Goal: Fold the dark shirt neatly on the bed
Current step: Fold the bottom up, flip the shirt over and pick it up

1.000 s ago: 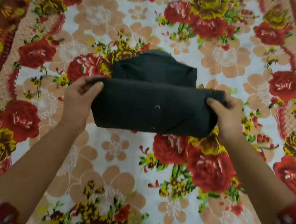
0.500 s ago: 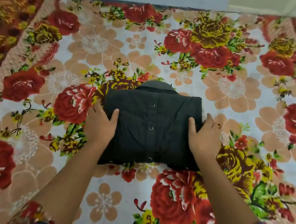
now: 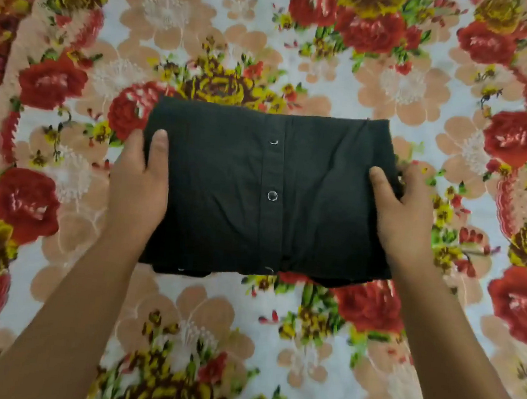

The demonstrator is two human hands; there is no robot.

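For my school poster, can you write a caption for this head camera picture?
A person's left hand and right hand hold the sides of a folded dark shirt over a flowery bedspread.

**Matt cloth, glossy snaps, fleecy bedspread**

Dark shirt (image 3: 225, 179): matt black cloth, soft and finely creased, a stitched placket down the middle. On the placket, small round snap buttons (image 3: 272, 196), metal by the look, bright and glossy at the rim. Beneath, floral bedspread (image 3: 181, 304): thick, fleecy-looking cloth, faint sheen on the red roses, denser-patterned border at its left and right edges.
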